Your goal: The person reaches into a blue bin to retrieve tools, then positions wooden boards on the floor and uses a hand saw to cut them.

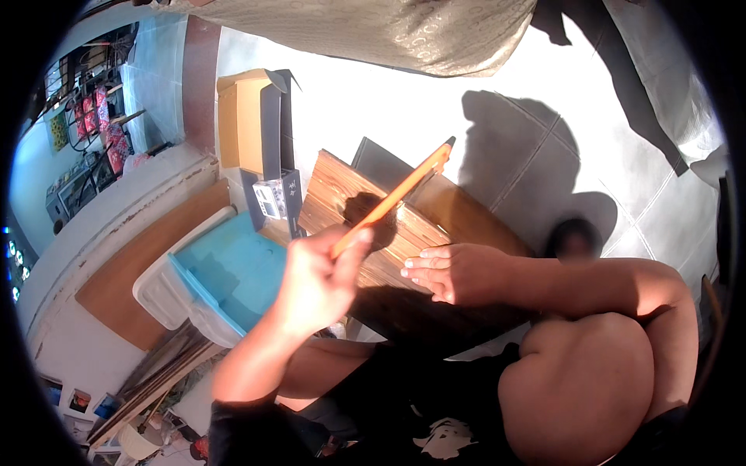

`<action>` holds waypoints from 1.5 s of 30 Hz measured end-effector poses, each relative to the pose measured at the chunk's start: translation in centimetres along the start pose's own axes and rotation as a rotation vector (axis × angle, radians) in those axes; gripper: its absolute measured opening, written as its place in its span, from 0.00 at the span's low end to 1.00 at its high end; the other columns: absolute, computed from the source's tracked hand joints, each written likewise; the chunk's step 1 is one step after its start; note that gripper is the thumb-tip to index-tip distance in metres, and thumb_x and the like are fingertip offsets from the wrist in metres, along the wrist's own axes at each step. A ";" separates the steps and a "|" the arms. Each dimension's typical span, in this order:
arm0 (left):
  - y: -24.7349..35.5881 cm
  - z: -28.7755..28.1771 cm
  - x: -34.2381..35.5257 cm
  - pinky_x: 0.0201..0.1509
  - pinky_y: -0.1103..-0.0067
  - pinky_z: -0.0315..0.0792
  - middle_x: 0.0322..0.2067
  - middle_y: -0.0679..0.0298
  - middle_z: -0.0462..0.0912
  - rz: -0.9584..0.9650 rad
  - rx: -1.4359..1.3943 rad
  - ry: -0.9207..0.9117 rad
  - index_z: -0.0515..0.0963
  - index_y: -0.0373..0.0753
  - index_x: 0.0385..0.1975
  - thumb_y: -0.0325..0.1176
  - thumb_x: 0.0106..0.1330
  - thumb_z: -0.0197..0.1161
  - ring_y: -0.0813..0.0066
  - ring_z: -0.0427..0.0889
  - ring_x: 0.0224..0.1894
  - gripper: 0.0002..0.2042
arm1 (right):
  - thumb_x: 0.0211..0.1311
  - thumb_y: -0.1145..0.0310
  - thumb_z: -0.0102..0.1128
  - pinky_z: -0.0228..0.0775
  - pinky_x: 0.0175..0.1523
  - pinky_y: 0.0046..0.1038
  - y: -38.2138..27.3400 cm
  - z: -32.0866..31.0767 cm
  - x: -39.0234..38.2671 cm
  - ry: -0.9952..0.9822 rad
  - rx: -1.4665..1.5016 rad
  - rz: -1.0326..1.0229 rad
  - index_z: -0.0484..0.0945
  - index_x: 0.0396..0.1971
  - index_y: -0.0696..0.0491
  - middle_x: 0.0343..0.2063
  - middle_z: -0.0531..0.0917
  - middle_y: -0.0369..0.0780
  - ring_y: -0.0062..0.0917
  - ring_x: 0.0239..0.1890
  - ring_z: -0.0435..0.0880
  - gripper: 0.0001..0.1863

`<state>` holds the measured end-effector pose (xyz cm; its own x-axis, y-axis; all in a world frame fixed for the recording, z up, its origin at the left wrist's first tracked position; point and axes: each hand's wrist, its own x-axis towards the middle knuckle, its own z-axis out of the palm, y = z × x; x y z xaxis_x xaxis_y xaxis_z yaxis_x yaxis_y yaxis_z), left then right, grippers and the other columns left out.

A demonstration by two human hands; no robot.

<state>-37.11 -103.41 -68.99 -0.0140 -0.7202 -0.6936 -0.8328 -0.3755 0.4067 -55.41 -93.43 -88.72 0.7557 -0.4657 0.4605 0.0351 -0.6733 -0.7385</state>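
Observation:
My left hand [318, 276] grips a long, narrow orange tool [396, 194] with a darker tip, held slanting up over a brown wood-grained board [326, 198]; its exact kind is unclear. My right hand [443, 272] rests on the board to the right, fingers stretched out toward the left. A dark patch, apparently shadow, lies under the tool. Behind this board are a plain brown board [474, 217] and a grey flat piece [369, 155].
An open cardboard box [237, 116] stands at back left, beside a translucent bin with a turquoise inside [221, 272]. A long brown panel [116, 295] lies farther left. Beige fabric [420, 35] hangs at the top. A person's dark-haired head [571, 237] is at the right.

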 end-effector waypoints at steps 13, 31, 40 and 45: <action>1.0 0.9 -0.2 0.22 0.81 0.62 0.15 0.69 0.72 0.057 0.088 0.042 0.84 0.29 0.31 0.33 0.75 0.61 0.86 0.68 0.19 0.14 | 0.63 0.68 0.55 0.65 0.73 0.33 0.1 -0.6 0.1 0.008 0.070 0.027 0.83 0.48 0.63 0.58 0.82 0.47 0.31 0.65 0.79 0.19; -1.6 -2.9 -5.0 0.23 0.82 0.63 0.15 0.70 0.74 -0.061 -0.014 0.070 0.84 0.29 0.34 0.36 0.77 0.59 0.87 0.66 0.20 0.16 | 0.63 0.62 0.58 0.63 0.74 0.33 0.3 0.2 0.7 -0.014 0.018 -0.008 0.84 0.45 0.61 0.58 0.83 0.46 0.29 0.65 0.78 0.19; -1.1 -1.9 -4.0 0.23 0.76 0.66 0.15 0.60 0.72 -0.021 -0.004 0.086 0.76 0.29 0.23 0.29 0.73 0.63 0.79 0.68 0.18 0.14 | 0.61 0.61 0.60 0.64 0.73 0.35 0.5 0.4 0.0 0.006 0.013 -0.014 0.85 0.37 0.58 0.59 0.82 0.45 0.31 0.66 0.77 0.15; 0.0 -0.1 -1.9 0.24 0.80 0.64 0.16 0.69 0.73 -0.041 0.060 0.066 0.84 0.29 0.32 0.37 0.77 0.59 0.86 0.67 0.22 0.17 | 0.61 0.63 0.60 0.66 0.73 0.36 -0.1 -0.3 0.4 0.008 0.037 -0.015 0.85 0.35 0.59 0.58 0.83 0.46 0.31 0.65 0.78 0.14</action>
<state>-36.99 -102.08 -67.61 0.0554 -0.7426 -0.6674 -0.8636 -0.3711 0.3413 -55.31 -93.71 -88.39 0.7494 -0.4605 0.4757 0.0707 -0.6588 -0.7490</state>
